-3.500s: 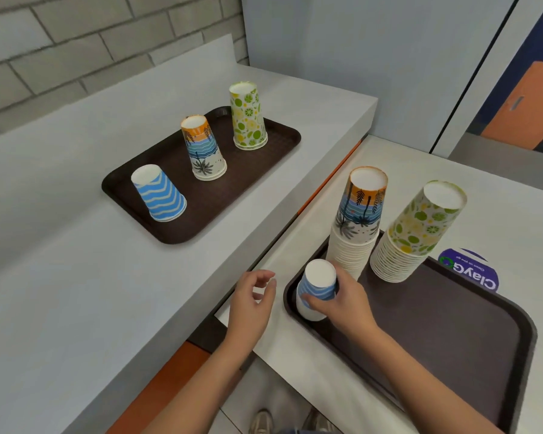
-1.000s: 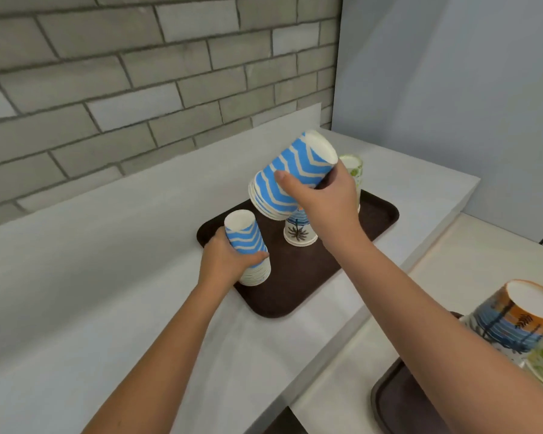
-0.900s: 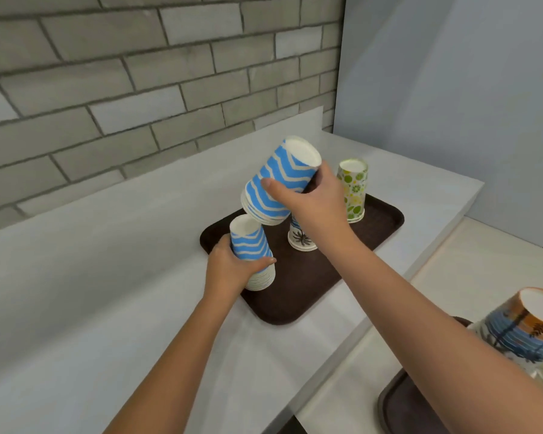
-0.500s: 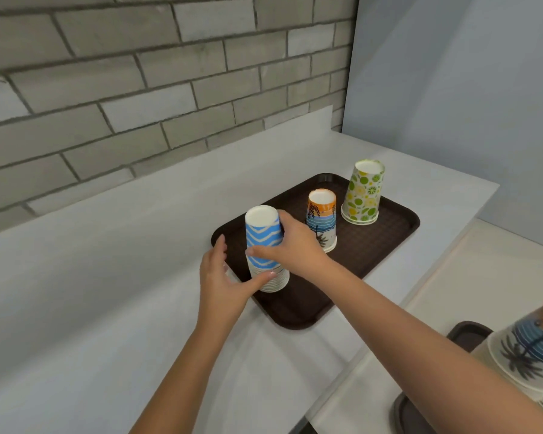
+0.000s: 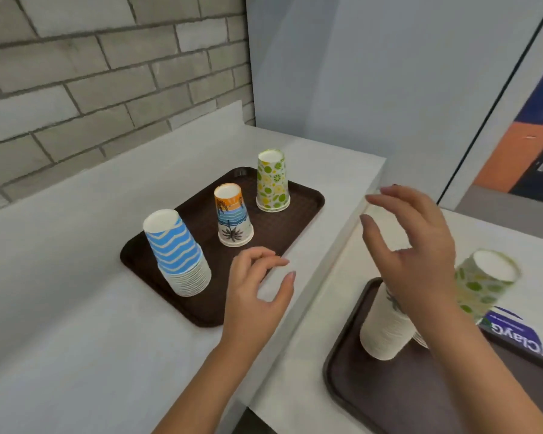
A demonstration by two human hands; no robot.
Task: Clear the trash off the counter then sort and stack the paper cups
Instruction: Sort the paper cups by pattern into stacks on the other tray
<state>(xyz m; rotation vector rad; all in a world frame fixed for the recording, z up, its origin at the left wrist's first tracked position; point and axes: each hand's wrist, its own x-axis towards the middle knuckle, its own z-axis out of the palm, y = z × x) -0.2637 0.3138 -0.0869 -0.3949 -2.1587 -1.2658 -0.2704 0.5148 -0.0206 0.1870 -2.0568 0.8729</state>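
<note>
Three inverted paper stacks stand on the dark textured tray (image 5: 304, 211) on the upper counter (image 5: 60, 308): a blue-wave stack (image 5: 177, 255) nearest the left hand (image 5: 254, 296), a palm-print cup (image 5: 232, 216), and a lime-print cup (image 5: 271, 181). Both hands are spread and empty. The right hand (image 5: 417, 261) hovers over ribbed white cup rims (image 5: 384, 333) on the lower tray (image 5: 389, 396).

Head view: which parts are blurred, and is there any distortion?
Head view: the right hand and the lime cups beside it are motion-smeared; the blue stack and far tray stay sharp; wide-angle bending curves the counter edge and brick lines.
</note>
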